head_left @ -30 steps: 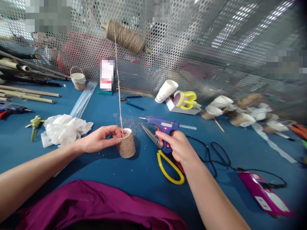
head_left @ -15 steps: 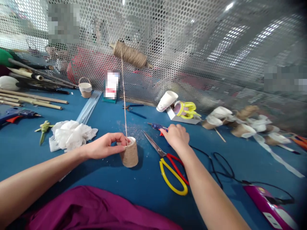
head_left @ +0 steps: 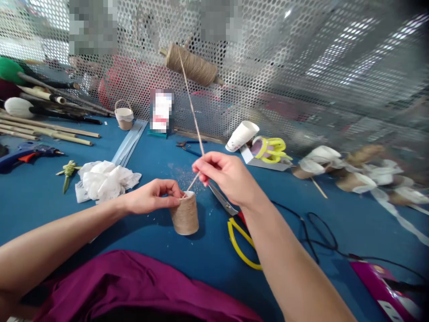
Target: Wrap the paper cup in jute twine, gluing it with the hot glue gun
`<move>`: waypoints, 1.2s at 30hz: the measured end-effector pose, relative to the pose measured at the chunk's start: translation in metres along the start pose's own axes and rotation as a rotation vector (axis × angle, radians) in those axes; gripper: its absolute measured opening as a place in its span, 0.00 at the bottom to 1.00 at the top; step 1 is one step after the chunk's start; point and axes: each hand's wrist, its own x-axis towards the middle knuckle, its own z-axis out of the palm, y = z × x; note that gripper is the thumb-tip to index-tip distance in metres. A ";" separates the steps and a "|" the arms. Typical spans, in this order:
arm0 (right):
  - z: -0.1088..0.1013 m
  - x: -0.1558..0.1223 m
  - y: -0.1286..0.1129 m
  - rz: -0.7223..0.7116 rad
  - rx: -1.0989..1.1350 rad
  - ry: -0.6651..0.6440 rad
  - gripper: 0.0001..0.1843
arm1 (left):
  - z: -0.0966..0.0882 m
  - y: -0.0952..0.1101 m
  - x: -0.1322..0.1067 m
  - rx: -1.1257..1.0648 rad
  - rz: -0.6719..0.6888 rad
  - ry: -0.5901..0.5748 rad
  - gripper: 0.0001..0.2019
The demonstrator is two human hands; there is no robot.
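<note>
A small cup wrapped in brown twine (head_left: 185, 218) stands upright on the blue table. My left hand (head_left: 149, 197) grips it at the rim, fingers closed over the edge with some tips inside. Twine (head_left: 192, 107) runs down from a large spool (head_left: 191, 65) mounted on the mesh panel. My right hand (head_left: 231, 179) pinches this twine above the cup; below the fingers the strand slants to the cup's rim. Scissors with yellow and red handles (head_left: 235, 248) lie right of the cup, partly covered by my right hand and forearm.
A white lace bundle (head_left: 103, 181), a blue glue gun (head_left: 31, 154) and bamboo sticks (head_left: 50, 134) lie left. Behind stand a small handled basket (head_left: 124, 118), pliers (head_left: 187, 146) and a paper cup (head_left: 243, 135). A black cable (head_left: 323, 243) leads to a purple power strip (head_left: 372, 284).
My right hand has left the blue glue gun beside the scissors and moved left to pinch the twine. The twine now bends at those fingers. My left hand stays at the cup's rim.
</note>
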 end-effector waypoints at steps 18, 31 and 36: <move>-0.007 -0.053 0.027 0.171 -0.179 0.187 0.11 | 0.005 0.009 -0.005 -0.042 0.014 -0.061 0.10; 0.003 -0.054 0.036 0.157 -0.064 0.134 0.10 | 0.007 0.015 -0.008 -0.063 0.055 -0.136 0.08; 0.007 -0.056 0.037 0.168 0.097 0.096 0.09 | 0.006 0.016 -0.009 -0.129 0.048 -0.155 0.06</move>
